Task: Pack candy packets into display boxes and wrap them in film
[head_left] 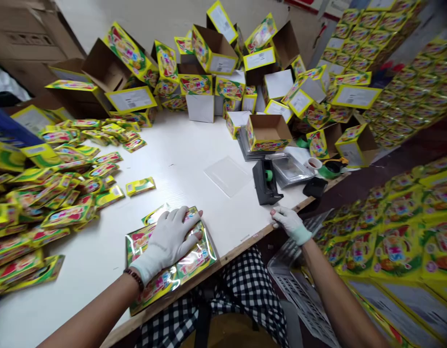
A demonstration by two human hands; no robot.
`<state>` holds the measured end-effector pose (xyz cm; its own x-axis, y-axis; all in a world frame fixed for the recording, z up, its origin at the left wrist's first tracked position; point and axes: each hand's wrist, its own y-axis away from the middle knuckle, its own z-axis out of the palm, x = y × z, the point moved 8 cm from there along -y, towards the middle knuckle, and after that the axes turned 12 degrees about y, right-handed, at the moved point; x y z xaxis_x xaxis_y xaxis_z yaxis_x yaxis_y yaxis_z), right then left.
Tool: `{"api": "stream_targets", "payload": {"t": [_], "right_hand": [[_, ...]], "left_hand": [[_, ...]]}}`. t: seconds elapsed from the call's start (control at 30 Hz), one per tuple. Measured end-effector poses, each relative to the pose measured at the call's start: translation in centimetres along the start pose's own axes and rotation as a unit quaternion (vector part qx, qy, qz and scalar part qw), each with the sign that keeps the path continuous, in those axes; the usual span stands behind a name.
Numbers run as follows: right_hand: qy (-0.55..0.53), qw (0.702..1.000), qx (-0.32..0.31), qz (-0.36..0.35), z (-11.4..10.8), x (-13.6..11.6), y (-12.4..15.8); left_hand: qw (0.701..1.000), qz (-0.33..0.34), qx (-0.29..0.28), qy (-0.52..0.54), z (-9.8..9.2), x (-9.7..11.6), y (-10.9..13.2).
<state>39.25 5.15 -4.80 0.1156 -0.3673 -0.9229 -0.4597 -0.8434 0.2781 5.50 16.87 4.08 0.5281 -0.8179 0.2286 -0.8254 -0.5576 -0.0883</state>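
Note:
My left hand (pixel 170 238), in a white glove with bare fingertips, lies spread on a flat plastic-covered pack (pixel 200 256) of colourful packets at the table's front edge. To the right, my right hand (pixel 287 222), gloved too, has its fingers pressed together by the edge, just below a black tape dispenser (pixel 266 183) with green tape. Whatever it may pinch is too small to make out. A loose packet (pixel 155 213) touches the pack's far side, and another packet (pixel 140 186) lies farther back. A clear plastic sheet (pixel 228 176) rests mid-table.
Many packets (pixel 64 188) are heaped at the left. Open yellow-green boxes (pixel 269 133) crowd the table's back. Clear trays (pixel 290 169), a small cup (pixel 313 164) and a tape roll (pixel 332 168) stand right of the dispenser. Stacked boxes (pixel 394 241) and a grey crate (pixel 296 290) are at the right.

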Motion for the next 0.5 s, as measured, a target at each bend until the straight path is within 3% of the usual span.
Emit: {"api": "stream_targets", "payload": {"t": [0.07, 0.17, 0.23, 0.33, 0.5], "right_hand": [[0.036, 0.987, -0.151, -0.04, 4.2, -3.3, 0.7], [0.079, 0.92, -0.366, -0.116, 12.6, -8.3, 2.1], [0.089, 0.871, -0.469, -0.114, 17.7, -9.8, 2.5], [0.138, 0.828, -0.538, -0.083, 22.7, -9.2, 1.8], [0.137, 0.83, -0.538, -0.045, 24.3, -6.0, 0.4]], "left_hand": [[1.0, -0.007, -0.004, 0.01, -0.1, 0.0, 0.1], [1.0, -0.01, -0.009, 0.016, -0.1, -0.1, 0.3], [1.0, -0.012, -0.012, 0.019, 0.0, -0.1, 0.4], [0.999, -0.019, -0.007, 0.03, -0.1, 0.0, 0.4], [0.999, -0.029, 0.014, 0.033, -0.5, 0.3, 0.4]]}}
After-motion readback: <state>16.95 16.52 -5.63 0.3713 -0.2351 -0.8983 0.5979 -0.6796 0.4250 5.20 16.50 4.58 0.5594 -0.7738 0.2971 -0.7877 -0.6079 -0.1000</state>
